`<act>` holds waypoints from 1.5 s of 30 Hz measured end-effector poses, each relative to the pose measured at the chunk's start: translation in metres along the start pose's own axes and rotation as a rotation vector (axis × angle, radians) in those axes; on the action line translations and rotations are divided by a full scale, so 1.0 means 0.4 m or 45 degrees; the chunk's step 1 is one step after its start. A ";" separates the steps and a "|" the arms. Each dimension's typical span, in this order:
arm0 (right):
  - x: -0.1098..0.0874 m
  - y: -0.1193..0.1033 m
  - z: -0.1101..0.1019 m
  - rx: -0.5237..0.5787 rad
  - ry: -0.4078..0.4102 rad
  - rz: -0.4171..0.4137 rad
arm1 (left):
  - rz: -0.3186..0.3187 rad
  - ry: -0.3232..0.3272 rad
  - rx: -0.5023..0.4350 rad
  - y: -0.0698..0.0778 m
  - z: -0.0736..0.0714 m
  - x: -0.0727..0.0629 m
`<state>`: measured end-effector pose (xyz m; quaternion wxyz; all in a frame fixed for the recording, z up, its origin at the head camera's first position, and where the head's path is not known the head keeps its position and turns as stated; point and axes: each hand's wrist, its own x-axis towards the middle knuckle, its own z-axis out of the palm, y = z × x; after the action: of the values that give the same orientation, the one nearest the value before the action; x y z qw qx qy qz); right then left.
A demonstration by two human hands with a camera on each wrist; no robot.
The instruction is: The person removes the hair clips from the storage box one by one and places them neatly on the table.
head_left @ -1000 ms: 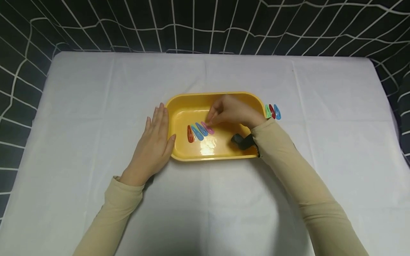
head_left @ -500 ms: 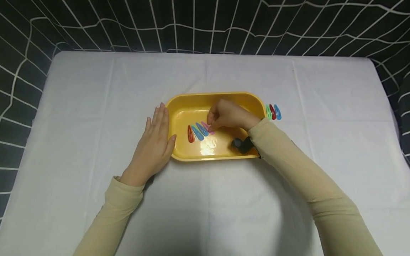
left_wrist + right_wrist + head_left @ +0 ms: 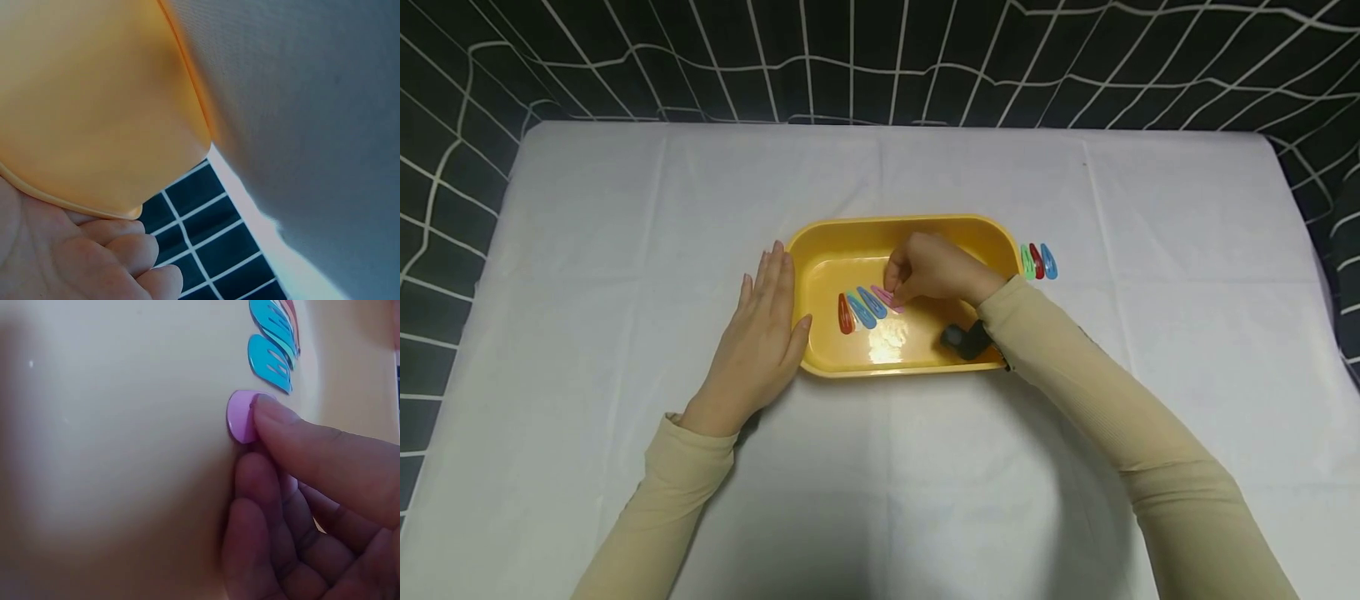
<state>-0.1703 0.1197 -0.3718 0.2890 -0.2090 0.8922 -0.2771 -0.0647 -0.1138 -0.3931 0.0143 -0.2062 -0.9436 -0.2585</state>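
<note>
In the head view a yellow tray [image 3: 910,367] lies mid-table. My right hand [image 3: 936,268] reaches into it and pinches a pink snap hair clip [image 3: 240,415] at its broad end; thumb on top, other fingers curled below in the right wrist view. Left of that clip, two blue hair clips [image 3: 867,307] and a red hair clip [image 3: 846,314] lie in a slanted row on the tray floor. A sliver of green shows by the blue ones. My left hand [image 3: 756,342] rests with straight fingers against the tray's left rim, which the left wrist view [image 3: 81,209] shows above the fingers.
Beyond the tray's right rim lie a green clip [image 3: 1027,262], a red clip [image 3: 1037,261] and a blue clip [image 3: 1048,261]. A black wrist camera [image 3: 966,340] hangs under the right sleeve. White cloth [image 3: 625,208] covers the table, with a black-and-white grid backdrop [image 3: 880,67] behind.
My right hand has shifted slightly toward the body, its thumb now over the pink clip's lower end. That clip lies at a slightly flatter slant. The left hand has stayed still.
</note>
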 end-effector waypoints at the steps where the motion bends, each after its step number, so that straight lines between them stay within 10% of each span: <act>1: 0.000 0.000 0.000 0.002 -0.003 0.006 | 0.002 0.001 0.000 0.000 0.000 0.000; 45: -0.010 -0.003 -0.016 0.097 -0.061 0.006 | 0.001 0.007 0.004 0.000 0.000 0.001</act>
<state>-0.1709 0.1233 -0.3649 0.3186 -0.2021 0.8743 -0.3052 -0.0652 -0.1135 -0.3931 0.0173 -0.2061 -0.9439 -0.2574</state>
